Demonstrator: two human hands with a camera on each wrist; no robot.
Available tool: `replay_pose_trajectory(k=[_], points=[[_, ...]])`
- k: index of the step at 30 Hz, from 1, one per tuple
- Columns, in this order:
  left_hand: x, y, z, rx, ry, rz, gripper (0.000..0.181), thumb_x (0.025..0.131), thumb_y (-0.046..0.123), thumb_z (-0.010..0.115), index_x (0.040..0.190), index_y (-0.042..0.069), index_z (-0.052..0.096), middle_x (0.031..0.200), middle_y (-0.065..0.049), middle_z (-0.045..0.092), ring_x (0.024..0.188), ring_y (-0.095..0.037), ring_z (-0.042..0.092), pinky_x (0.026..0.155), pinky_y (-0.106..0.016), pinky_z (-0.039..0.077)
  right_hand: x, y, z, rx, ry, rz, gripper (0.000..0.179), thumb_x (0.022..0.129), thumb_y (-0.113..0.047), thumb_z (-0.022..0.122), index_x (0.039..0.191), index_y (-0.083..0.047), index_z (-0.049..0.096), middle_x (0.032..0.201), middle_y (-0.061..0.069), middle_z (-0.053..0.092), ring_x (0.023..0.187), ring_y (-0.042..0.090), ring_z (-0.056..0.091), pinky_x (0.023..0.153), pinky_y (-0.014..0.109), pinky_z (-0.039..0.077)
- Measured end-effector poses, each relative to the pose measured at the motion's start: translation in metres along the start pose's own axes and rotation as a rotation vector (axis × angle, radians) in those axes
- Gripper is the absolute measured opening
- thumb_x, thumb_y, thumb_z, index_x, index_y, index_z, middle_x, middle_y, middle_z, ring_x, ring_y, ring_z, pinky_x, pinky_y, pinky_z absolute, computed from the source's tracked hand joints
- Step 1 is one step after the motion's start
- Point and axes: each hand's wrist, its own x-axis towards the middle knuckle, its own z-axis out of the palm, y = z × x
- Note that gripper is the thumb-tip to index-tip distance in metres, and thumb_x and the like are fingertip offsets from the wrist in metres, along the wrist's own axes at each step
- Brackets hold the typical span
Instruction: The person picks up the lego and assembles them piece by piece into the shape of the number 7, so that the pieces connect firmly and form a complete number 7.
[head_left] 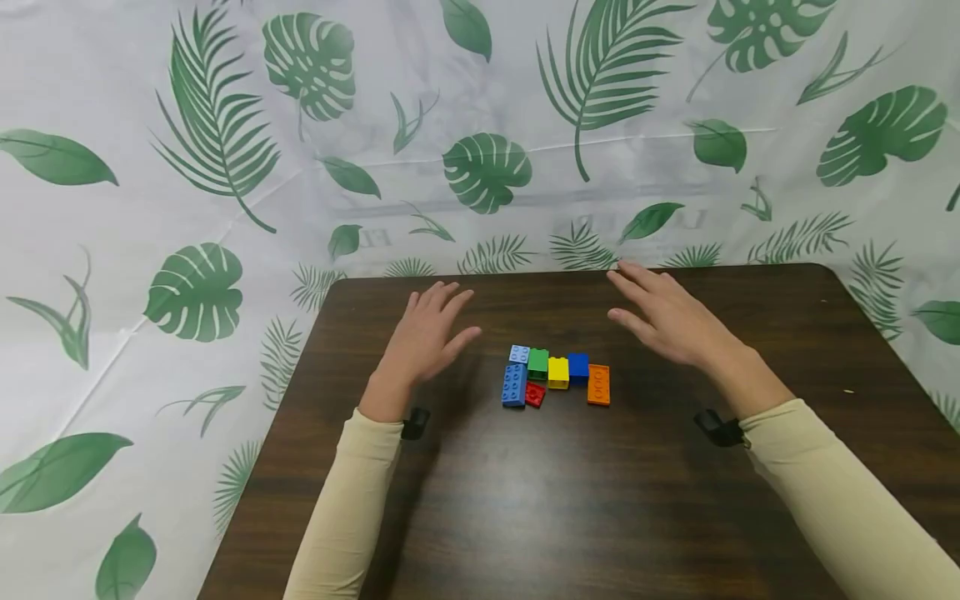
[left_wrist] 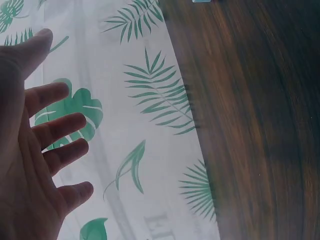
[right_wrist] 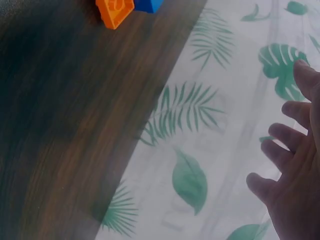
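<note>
Several toy building bricks lie grouped near the middle of the table: a light blue brick (head_left: 519,354), a green brick (head_left: 537,364), a yellow brick (head_left: 558,373), a dark blue brick (head_left: 578,367), an orange brick (head_left: 598,385), a longer blue brick (head_left: 513,385) and a small red brick (head_left: 534,394). To their left my left hand (head_left: 427,337) is held with fingers extended and nothing in it. On the far right side of the group, my right hand (head_left: 667,317) is spread likewise. The right wrist view catches the orange brick (right_wrist: 115,11) at its top edge.
The dark wooden table (head_left: 487,500) reaches back to a white sheet (head_left: 420,192) printed with green leaves, which hangs behind it and along its left side. A black band (head_left: 416,423) is on the left wrist, another black band (head_left: 718,428) on the right.
</note>
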Motion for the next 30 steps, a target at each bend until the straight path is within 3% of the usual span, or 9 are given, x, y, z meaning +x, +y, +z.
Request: replay_pose_trajectory(k=[6,12,19,30], points=[[0.001,0.007,0.015,-0.151,0.001,0.043,0.057,0.1,0.046,0.052,0.145,0.012,0.047,0.148,-0.014,0.043,0.139,-0.032,0.035,0.116,-0.053,0.022,0.0,-0.001,0.01,0.006,-0.015,-0.002,0.066,0.102,-0.042,0.05,0.154,-0.007,0.03,0.159,0.017,0.023,0.144,0.038,0.023,0.117,0.057,0.012],[0.002,0.028,0.044,-0.244,-0.103,0.078,0.051,0.099,0.044,0.054,0.14,0.013,0.054,0.143,-0.01,0.049,0.133,-0.028,0.043,0.112,-0.047,0.033,0.0,-0.005,0.034,0.023,-0.078,-0.011,0.063,0.102,-0.039,0.053,0.151,-0.005,0.035,0.157,0.019,0.028,0.144,0.039,0.025,0.116,0.059,0.013],[0.01,0.048,0.073,-0.239,-0.179,0.035,0.054,0.099,0.047,0.052,0.142,0.014,0.052,0.142,-0.007,0.047,0.128,-0.026,0.045,0.106,-0.046,0.041,0.002,-0.012,0.071,0.068,-0.157,-0.015,0.06,0.101,-0.04,0.054,0.148,-0.005,0.043,0.152,0.02,0.037,0.139,0.041,0.033,0.113,0.06,0.021],[0.025,0.067,0.104,-0.148,-0.252,-0.014,0.056,0.101,0.051,0.045,0.146,0.019,0.046,0.143,-0.007,0.045,0.128,-0.027,0.044,0.099,-0.047,0.046,0.005,-0.021,0.109,0.149,-0.176,-0.027,0.056,0.101,-0.038,0.055,0.144,-0.002,0.047,0.146,0.02,0.045,0.132,0.042,0.043,0.108,0.059,0.033]])
